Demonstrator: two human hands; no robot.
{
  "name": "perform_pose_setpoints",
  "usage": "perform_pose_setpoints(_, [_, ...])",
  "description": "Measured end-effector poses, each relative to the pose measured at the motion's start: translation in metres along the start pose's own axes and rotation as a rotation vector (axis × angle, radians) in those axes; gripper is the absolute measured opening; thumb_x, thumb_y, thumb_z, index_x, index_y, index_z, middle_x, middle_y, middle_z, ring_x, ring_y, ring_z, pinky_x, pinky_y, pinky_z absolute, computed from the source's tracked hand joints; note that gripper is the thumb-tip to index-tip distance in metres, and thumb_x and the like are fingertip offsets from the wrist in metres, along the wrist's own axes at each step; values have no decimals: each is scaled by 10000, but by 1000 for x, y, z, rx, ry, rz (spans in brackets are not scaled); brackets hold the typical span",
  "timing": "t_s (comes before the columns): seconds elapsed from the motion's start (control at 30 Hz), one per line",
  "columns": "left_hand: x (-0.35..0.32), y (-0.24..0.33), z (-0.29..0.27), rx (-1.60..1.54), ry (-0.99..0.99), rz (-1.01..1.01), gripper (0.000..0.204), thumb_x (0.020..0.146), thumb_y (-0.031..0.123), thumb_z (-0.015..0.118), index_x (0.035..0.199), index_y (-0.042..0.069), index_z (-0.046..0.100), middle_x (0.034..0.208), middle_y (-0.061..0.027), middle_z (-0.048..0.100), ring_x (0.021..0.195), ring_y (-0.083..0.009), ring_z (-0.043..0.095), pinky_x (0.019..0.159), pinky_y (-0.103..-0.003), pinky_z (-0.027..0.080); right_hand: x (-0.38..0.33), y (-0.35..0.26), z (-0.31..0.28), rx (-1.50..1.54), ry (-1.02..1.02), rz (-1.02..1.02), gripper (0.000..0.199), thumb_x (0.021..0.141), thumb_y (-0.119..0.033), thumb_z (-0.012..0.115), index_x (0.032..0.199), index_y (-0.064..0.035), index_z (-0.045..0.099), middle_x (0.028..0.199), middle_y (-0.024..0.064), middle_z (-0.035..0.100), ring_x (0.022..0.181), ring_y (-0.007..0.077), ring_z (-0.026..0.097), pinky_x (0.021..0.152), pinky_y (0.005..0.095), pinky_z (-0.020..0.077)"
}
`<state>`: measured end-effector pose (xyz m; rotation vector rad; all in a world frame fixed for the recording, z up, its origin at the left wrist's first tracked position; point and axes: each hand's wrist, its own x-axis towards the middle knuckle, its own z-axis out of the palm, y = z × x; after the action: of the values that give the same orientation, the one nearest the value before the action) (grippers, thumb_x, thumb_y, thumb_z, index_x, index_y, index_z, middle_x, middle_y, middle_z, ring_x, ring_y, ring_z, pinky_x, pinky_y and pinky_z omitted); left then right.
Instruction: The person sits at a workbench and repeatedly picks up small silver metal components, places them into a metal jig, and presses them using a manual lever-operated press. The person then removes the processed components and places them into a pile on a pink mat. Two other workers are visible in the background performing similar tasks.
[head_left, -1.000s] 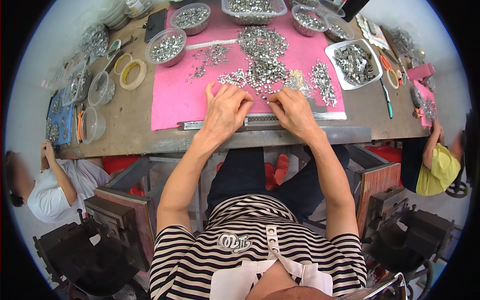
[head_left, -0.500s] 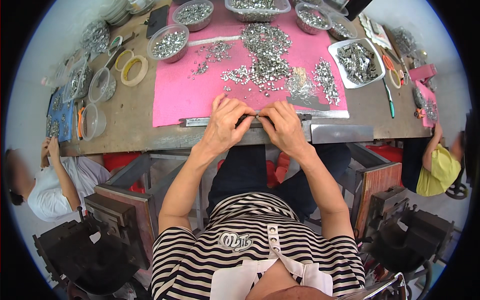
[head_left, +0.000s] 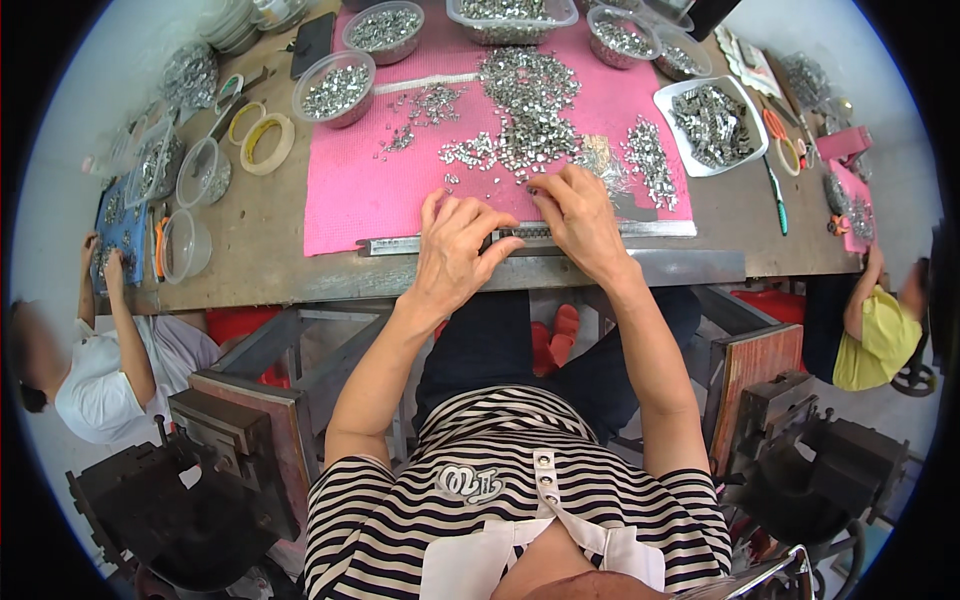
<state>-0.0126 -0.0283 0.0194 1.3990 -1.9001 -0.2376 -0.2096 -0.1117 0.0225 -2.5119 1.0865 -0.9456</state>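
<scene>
Steel rail (head_left: pixel 655 229) under both flat hands

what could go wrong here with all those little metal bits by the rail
The long metal rail lies at the near edge of the pink mat, close to the table edge; a push from the left hand or right hand might slide it or its parts off. The loose pile of small metal parts sits just beyond the fingers, so a sweep may scatter pieces. Small edges might nick bare fingertips.
</scene>
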Motion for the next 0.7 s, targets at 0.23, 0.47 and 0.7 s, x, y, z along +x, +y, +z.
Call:
perform_pose_setpoints(0.23, [-6,5,5,33,38,-16,156,847,187,807,993,137,784,932,-12,654,967,-221,610,1127,-559,312,-5,5,-12,-26,-73,45,90,916,-75,710,1004,-58,717,883,79,603,868,268,613,815,405,424])
perform_pose_setpoints(0.47, [-4,6,0,-9,5,-30,172,853,137,773,1022,108,767,960,-42,661,987,-236,609,1131,-543,305,-1,2,-4,55,-48,68,90,907,-98,737,985,-57,719,879,68,638,805,255,623,812,395,415])
perform_pose_setpoints(0.7, [-5,-2,-6,-113,-27,-23,191,864,114,763,1047,82,721,951,-53,654,973,-264,603,1151,-577,311,3,9,2,35,-72,47,102,903,-112,741,946,-47,674,899,89,619,866,290,627,802,419,410])
